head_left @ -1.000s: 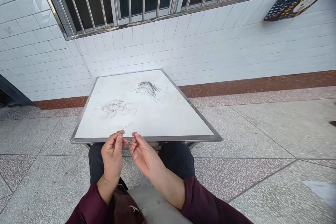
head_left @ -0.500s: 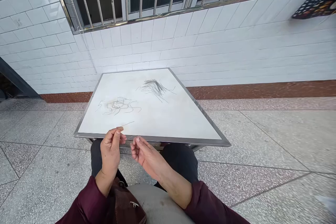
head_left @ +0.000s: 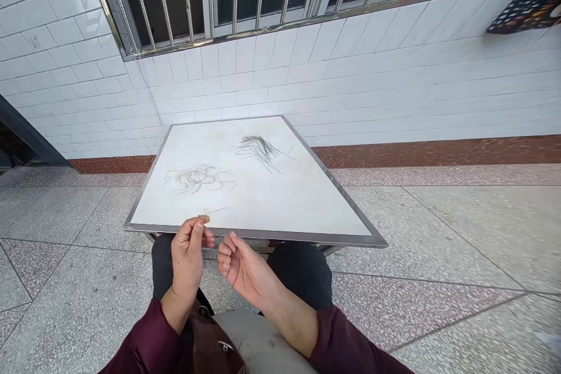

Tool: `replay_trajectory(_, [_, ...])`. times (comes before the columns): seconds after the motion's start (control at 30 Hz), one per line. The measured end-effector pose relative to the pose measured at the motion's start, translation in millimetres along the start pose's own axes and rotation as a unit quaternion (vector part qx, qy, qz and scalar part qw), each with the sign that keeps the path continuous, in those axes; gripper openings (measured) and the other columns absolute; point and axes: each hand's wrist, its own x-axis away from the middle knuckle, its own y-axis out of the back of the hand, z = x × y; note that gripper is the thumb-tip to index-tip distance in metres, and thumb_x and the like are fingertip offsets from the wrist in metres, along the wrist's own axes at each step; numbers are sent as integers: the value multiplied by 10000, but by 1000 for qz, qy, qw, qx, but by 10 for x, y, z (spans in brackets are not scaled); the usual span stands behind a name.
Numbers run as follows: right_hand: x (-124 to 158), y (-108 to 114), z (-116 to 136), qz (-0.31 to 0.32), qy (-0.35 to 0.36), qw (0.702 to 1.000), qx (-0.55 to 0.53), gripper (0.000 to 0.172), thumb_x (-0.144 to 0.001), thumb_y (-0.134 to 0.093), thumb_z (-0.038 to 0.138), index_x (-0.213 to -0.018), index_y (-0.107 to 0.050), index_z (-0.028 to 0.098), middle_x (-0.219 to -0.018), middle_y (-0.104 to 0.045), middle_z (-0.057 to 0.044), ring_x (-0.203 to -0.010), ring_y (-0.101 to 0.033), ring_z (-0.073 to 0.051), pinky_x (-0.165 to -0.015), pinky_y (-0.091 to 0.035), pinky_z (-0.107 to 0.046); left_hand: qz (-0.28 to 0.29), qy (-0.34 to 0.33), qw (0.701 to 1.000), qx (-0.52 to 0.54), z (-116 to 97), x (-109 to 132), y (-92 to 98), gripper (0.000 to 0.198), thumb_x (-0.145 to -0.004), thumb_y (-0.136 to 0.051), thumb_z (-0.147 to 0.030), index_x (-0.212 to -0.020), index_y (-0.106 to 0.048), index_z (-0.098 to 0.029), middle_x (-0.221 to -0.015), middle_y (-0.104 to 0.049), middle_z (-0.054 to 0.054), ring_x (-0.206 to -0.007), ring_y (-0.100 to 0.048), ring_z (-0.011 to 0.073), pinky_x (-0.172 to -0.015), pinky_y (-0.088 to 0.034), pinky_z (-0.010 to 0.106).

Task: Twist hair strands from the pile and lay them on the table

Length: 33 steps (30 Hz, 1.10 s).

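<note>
Pinching strand (head_left: 218,210) in left hand (head_left: 187,254) by table edge (head_left: 284,236), likely for steadiness; curling right hand (head_left: 246,272) closed (cannot tell around what).

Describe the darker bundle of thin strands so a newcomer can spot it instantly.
Find the white, four-sided tabletop with a grey metal rim, below the white tiled wall. Toward its far edge, right of centre, lies the black, fanned-out bundle of hairlike strands. Its dense, dark middle sets it apart from the sparse, looping grey tangle.
</note>
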Motion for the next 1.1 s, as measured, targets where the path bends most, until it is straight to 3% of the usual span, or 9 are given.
replay_trajectory(0.4, [3, 68, 3, 24, -12, 997, 66, 429, -799, -743, 430, -634, -433, 184, -618, -383, 52, -527, -332, -65, -506, -317, -192, 2, -7, 1000, 3, 8, 10, 1, 301, -906, -562, -443, -924, -678, -166, -717, -600, -11, -584, -570, 98, -603, -510, 226])
replay_trajectory(0.53, [10, 136, 40, 21, 2, 983, 181, 407, -863, -632, 530, -698, -496, 184, -678, -473, 27, -504, -332, -63, -498, -293, -211, 23, -4, 1000, 5, 37, 20, 23, 306, -907, -558, -450, -942, -679, -171, -679, -566, -25, -582, -559, 98, -595, -507, 221])
replay_trajectory(0.6, [16, 158, 95, -5, 49, 962, 270, 393, -896, -549, 586, -826, -563, 200, -786, -535, 4, -519, -362, -71, -507, -310, -224, 36, 3, 999, 7, 45, 31, 28, 315, -895, -574, -459, -941, -681, -166, -675, -566, -23, -579, -554, 101, -589, -509, 226])
replay_trajectory(0.7, [38, 147, 236, -60, 196, 907, 367, 382, -924, -477, 605, -975, -578, 241, -961, -560, -24, -667, -487, -116, -582, -399, -247, 49, 18, 999, -5, 50, 56, 25, 338, -867, -604, -473, -924, -690, -151, -664, -587, -10, -578, -550, 109, -571, -504, 230])
replay_trajectory(0.8, [72, 86, 406, -77, 325, 811, 480, 325, -935, -492, 547, -1074, -572, 264, -1040, -581, -45, -825, -556, -164, -683, -464, -287, 52, 13, 998, -43, 50, 80, 13, 341, -855, -618, -469, -904, -704, -143, -633, -600, -4, -573, -550, 116, -565, -487, 228])
replay_trajectory(0.97, [69, -35, 525, -11, 368, 613, 699, 172, -944, -534, 356, -1026, -649, 258, -934, -669, -46, -872, -615, -197, -796, -478, -336, 76, -31, 991, -106, 52, 111, 1, 290, -883, -590, -420, -847, -709, -158, -606, -600, -10, -561, -547, 115, -581, -459, 224])
replay_trajectory(1.03, [44, -54, 493, 8, 363, 572, 735, 176, -967, -488, 310, -979, -652, 250, -854, -668, -31, -813, -618, -183, -773, -475, -323, 81, -41, 990, -112, 61, 119, 7, 284, -891, -581, -412, -853, -714, -164, -612, -603, -10, -567, -552, 118, -587, -460, 225])
replay_trajectory(1.1, [19, -50, 441, 15, 357, 563, 746, 201, -984, -444, 289, -945, -634, 238, -779, -642, -14, -742, -604, -164, -715, -464, -295, 82, -47, 990, -108, 73, 122, 15, 282, -893, -579, -410, -873, -720, -167, -621, -605, -9, -571, -555, 120, -589, -465, 227])
